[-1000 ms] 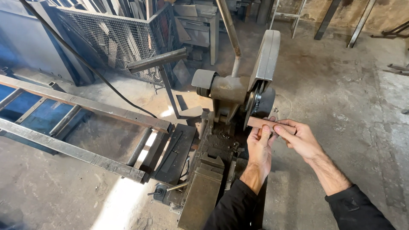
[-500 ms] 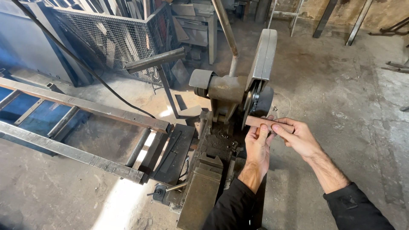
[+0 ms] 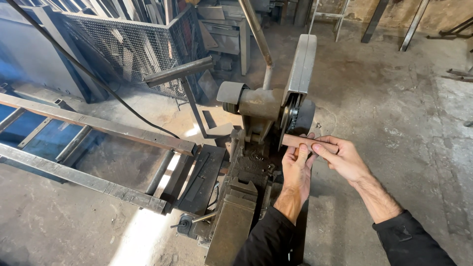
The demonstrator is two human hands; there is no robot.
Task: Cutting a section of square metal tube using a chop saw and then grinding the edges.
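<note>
- The left hand (image 3: 297,170) reaches up from six o'clock, its fingers closed on the near end of a short flat reddish-brown metal bar (image 3: 309,143); this grip is clamped on the bar from below, thumb up along its face.
- The right hand (image 3: 342,157) comes in from five o'clock and pinches the same bar at its three-o'clock end, fingers wrapped over the top edge.
- The bar lies roughly level just right of the picture's centre, its nine-o'clock end touching or just beside the dark round cutting disc (image 3: 301,117) of a grimy grey chop saw (image 3: 256,106).
- The tall grey metal blade guard (image 3: 301,66) stands upright above the disc, toward twelve o'clock.
- Below the saw head, a dusty steel vise base (image 3: 235,216) runs down toward six o'clock.
- A long rusty steel rail frame (image 3: 93,123) stretches away toward nine o'clock, resting against the machine.
- A black cable (image 3: 88,79) crosses from eleven o'clock down to the frame.
- A wire-mesh rack of metal offcuts (image 3: 123,44) stands at eleven o'clock.
- The dusty concrete floor (image 3: 409,113) spreads toward three o'clock.
- Both sleeves are black.
</note>
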